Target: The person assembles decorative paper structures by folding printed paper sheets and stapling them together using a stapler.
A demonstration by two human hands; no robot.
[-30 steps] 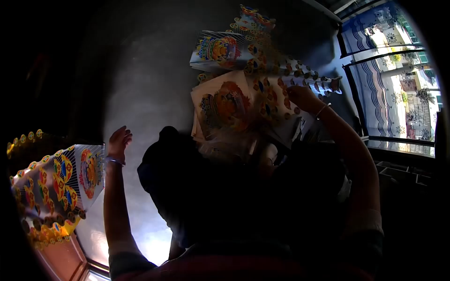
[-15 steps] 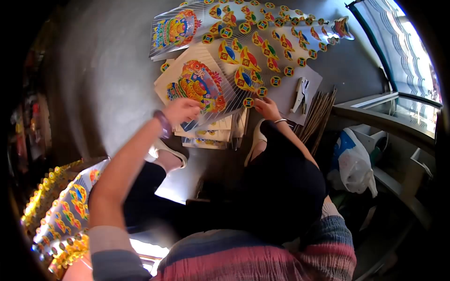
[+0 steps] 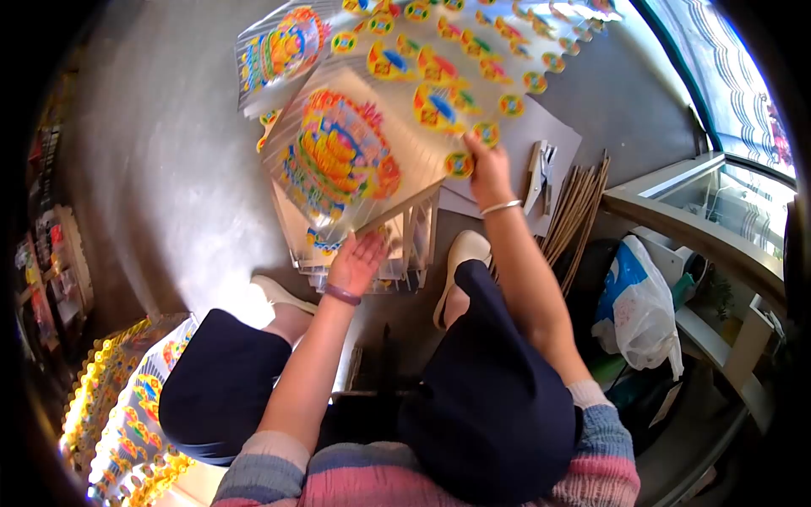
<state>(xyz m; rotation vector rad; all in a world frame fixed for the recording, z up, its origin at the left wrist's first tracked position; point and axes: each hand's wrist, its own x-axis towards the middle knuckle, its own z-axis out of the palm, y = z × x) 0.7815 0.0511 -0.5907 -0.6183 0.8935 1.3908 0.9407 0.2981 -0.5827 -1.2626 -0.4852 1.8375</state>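
A clear plastic sheet (image 3: 397, 173) printed with a colorful ornate figure, gold-ingot shapes and round coin shapes is lifted at a tilt, with a tan card-like backing behind the figure. My right hand (image 3: 488, 176) pinches its right edge by a coin shape. Below the lower corner is my left hand (image 3: 359, 264), palm turned up, fingers stretched and apart, the thumb close to or touching the corner. Beneath lies a stack of similar printed sheets (image 3: 289, 228), partly hidden. Another printed figure panel (image 3: 283, 51) shows at the upper left.
A grey board (image 3: 553, 127) on the floor carries a white and metal stapler-like tool (image 3: 538, 179). Beside it lie thin brown sticks (image 3: 579, 207). A glass-topped cabinet (image 3: 676, 190) and a white plastic bag (image 3: 638, 308) stand right. Shiny printed decorations (image 3: 135, 406) sit lower left.
The sheet has been raised and shifted left, showing more of the stack. My left hand has moved down and turned palm up; my right hand has risen slightly, still at the edge.
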